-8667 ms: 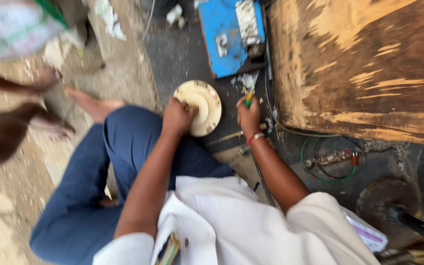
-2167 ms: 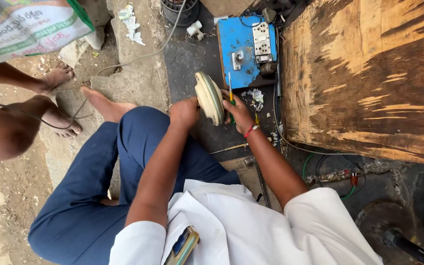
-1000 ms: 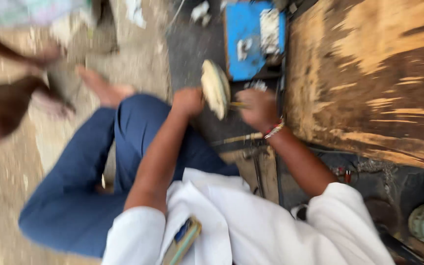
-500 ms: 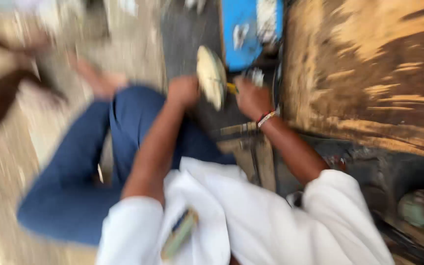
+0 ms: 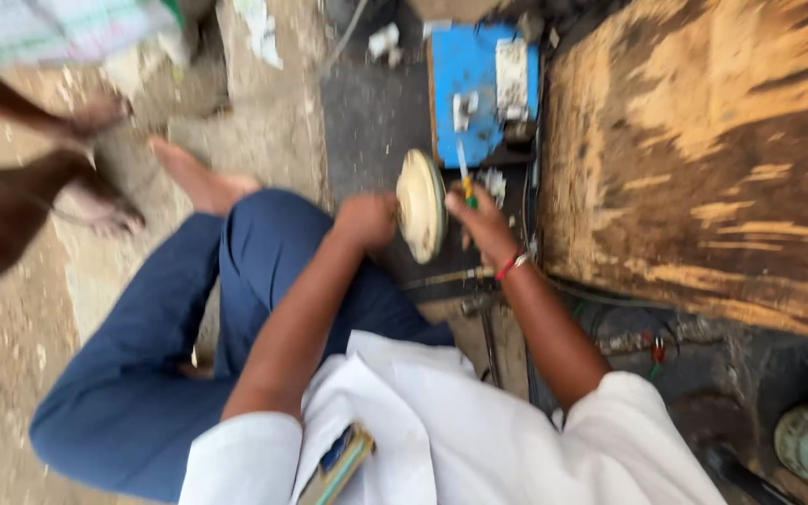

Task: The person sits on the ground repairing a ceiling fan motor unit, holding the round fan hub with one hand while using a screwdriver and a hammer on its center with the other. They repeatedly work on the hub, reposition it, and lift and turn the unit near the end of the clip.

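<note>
To the far left of my fingers, another person's bare feet (image 5: pixel 95 201) stand on the dusty concrete ground (image 5: pixel 11 393), well apart from my work. My own bare foot (image 5: pixel 200 182) and blue-trousered knee (image 5: pixel 264 234) lie just left of my left hand (image 5: pixel 364 221). That hand is clenched on the left edge of the round cream-coloured disc (image 5: pixel 420 206), which I hold up on edge between both hands, above the dark ground. My grip is only at the rim, so I judge that the disc could twist or slip down onto my leg if I push too hard from the other side.

My right hand (image 5: pixel 481 224), with a red band at the wrist, is closed around a thin tool with a yellow-and-green handle (image 5: pixel 466 187), set against the disc's right face. If the tip skids off, it could jab my left fingers. Beyond my fingers lies a blue metal box (image 5: pixel 479 89) with loose white parts; a knock could scatter them. Right of my fingers is a worn plywood board (image 5: pixel 703 159), with cables (image 5: pixel 628 341) below it that could snag my elbow.
</note>
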